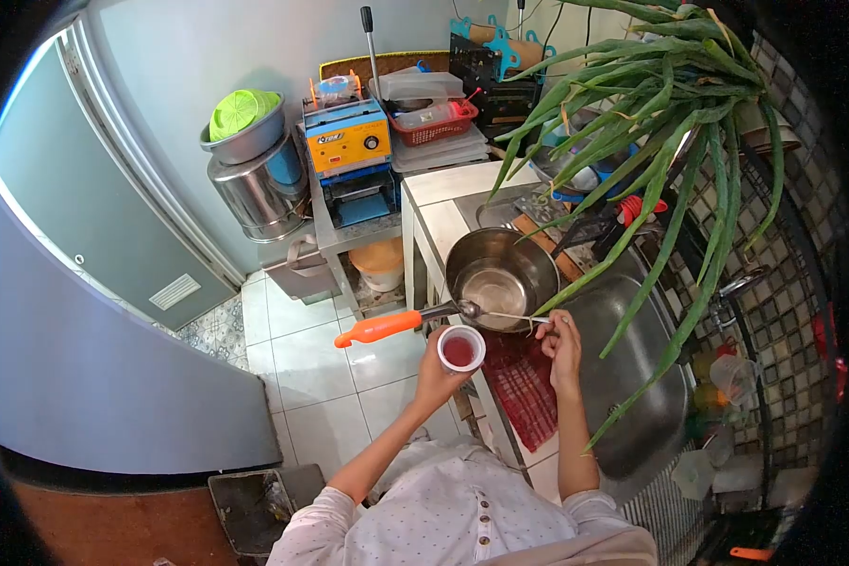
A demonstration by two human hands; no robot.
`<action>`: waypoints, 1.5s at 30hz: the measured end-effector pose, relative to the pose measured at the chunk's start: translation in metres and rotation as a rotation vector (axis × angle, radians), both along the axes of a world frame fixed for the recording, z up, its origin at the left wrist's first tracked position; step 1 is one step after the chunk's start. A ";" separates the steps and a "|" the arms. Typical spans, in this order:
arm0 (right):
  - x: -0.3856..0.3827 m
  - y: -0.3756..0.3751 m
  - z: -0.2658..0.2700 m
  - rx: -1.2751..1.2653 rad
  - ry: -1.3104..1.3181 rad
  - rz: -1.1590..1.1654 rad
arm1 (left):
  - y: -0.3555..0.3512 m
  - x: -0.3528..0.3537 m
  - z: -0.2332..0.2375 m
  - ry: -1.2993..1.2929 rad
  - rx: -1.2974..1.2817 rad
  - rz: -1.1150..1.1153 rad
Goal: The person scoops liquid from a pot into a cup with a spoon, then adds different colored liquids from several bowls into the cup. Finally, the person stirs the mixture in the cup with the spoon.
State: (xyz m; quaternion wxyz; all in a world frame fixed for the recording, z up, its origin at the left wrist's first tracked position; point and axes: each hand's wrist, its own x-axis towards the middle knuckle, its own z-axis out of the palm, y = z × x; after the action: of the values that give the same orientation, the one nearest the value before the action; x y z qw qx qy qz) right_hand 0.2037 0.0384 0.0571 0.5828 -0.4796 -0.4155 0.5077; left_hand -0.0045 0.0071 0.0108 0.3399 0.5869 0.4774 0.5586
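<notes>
My left hand (436, 374) is wrapped round a white cup (461, 349) with dark red liquid in it. My right hand (562, 349) pinches the thin handle of a small spoon (519, 316), held over the near rim of a steel pot (502, 274). An orange-handled utensil (387, 327) lies across the pot's left side, its handle sticking out above my left hand. Below the pot is a red checked cloth (524, 391) on the counter edge.
At the right is a steel sink (632, 377), with green leafy stalks (670, 123) hanging over it. A blue and orange machine (349, 141) stands behind, beside a red basket (434, 123). A black bin (250, 509) is at the lower left.
</notes>
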 end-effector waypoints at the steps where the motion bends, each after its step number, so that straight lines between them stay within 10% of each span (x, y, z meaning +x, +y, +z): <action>1: 0.000 -0.001 0.001 -0.005 0.048 -0.027 | 0.001 0.000 -0.001 0.000 -0.001 -0.002; 11: 0.008 -0.019 0.031 0.022 0.293 -0.055 | 0.006 -0.001 -0.011 0.071 0.024 0.010; 22: 0.003 -0.045 0.046 0.167 -0.103 0.054 | 0.008 -0.002 0.001 0.089 0.018 -0.004; 45: -0.006 0.004 -0.006 0.119 -0.114 -0.016 | 0.003 -0.009 -0.001 0.055 0.028 -0.066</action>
State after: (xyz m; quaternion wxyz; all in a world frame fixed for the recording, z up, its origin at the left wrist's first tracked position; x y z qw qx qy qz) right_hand 0.1982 0.0423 0.0510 0.5894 -0.4757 -0.4737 0.4494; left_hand -0.0137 0.0101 0.0095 0.3367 0.6221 0.4592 0.5374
